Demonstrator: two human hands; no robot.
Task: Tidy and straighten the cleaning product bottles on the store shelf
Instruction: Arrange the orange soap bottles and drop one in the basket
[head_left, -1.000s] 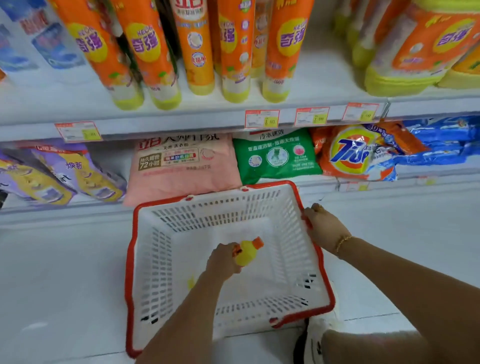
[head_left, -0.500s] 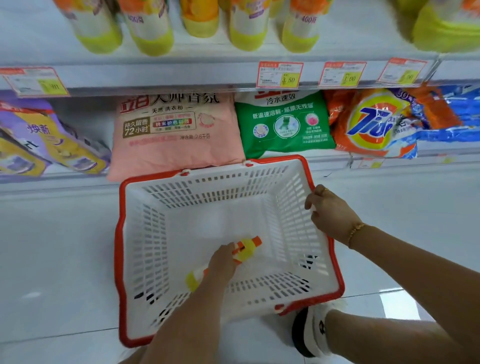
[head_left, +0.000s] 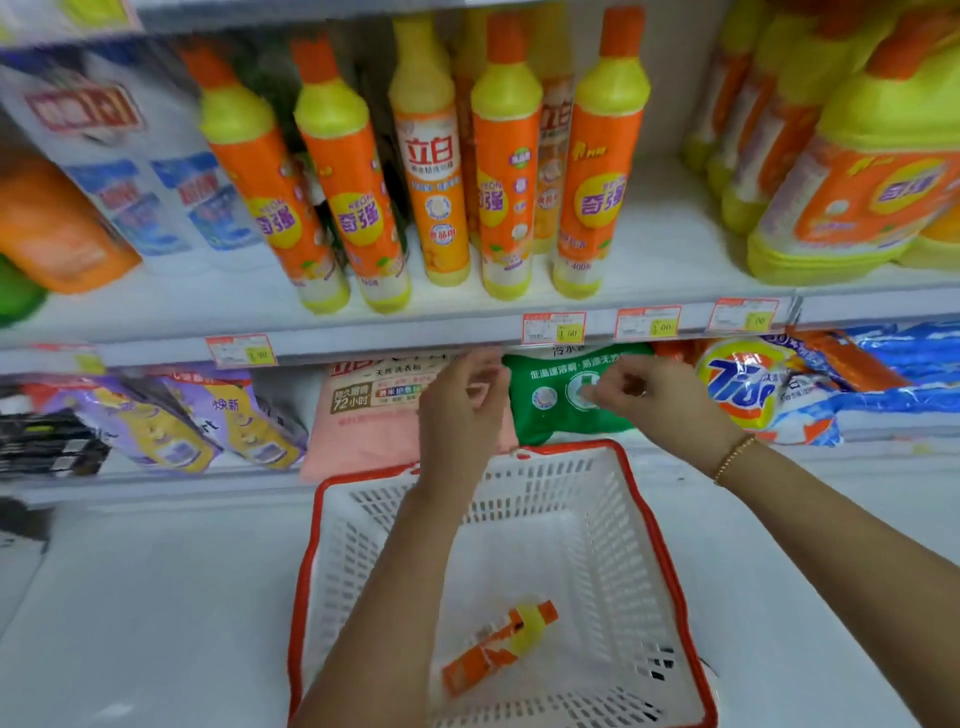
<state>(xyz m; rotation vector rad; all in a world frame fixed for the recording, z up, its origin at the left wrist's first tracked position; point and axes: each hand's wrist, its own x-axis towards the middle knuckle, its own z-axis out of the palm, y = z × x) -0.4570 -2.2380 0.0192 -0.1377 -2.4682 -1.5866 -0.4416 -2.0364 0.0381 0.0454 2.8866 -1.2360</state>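
Observation:
Several orange-and-yellow detergent bottles (head_left: 506, 171) stand in a row on the white shelf (head_left: 447, 317); the two at the left (head_left: 270, 197) lean to the left. One more orange bottle (head_left: 498, 647) lies on its side in the white basket with a red rim (head_left: 670, 551) on the floor. My left hand (head_left: 462, 410) and my right hand (head_left: 644, 400) are raised in front of the shelf edge, above the basket, fingers loosely curled, holding nothing.
Large yellow-orange jugs (head_left: 857, 182) fill the right of the shelf, blue-and-white bottles (head_left: 156, 197) the left. Below lie a pink bag (head_left: 363, 415), a green bag (head_left: 566, 400), a Tide bag (head_left: 753, 384) and purple pouches (head_left: 171, 421). Price tags (head_left: 553, 328) line the edge.
My left hand let go of the bottle, which now lies in the basket. My right hand left the basket rim. Both hands rose to the shelf edge and my view tilted up.

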